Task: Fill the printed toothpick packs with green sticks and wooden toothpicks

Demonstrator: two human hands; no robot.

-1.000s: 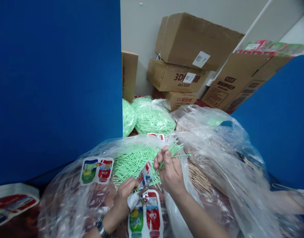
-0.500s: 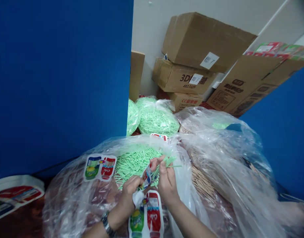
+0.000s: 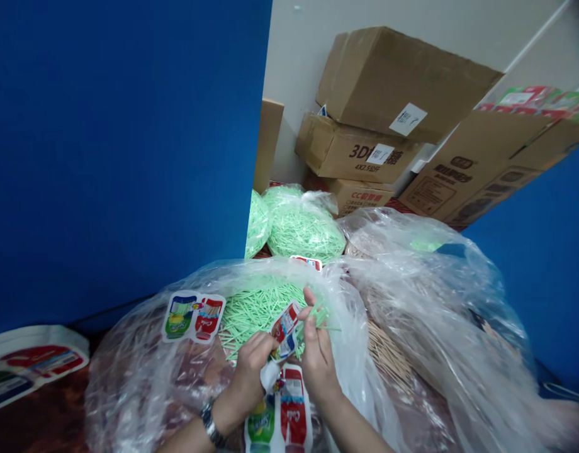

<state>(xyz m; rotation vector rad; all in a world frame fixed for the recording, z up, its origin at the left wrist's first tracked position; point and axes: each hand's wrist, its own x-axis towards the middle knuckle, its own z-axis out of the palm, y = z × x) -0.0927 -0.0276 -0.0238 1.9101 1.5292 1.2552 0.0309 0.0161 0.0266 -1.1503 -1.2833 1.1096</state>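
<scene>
My left hand is closed on a small printed packet with red, white and blue artwork, held over an open clear plastic bag. My right hand pinches a few thin green sticks at the packet's upper edge. A heap of the same green sticks lies inside the bag just beyond both hands. A green and red printed packet rests below my wrists. Another such packet lies on the bag to the left.
A second clear bag holding pale brown sticks bulges on the right. Two tied bags of green sticks sit behind. Stacked cardboard boxes stand at the back. Blue partitions rise left and right. A pile of printed packets lies at far left.
My right hand has drawn down and left with the green sticks until they meet the small packet in my left hand. The camera has shifted slightly leftward.
</scene>
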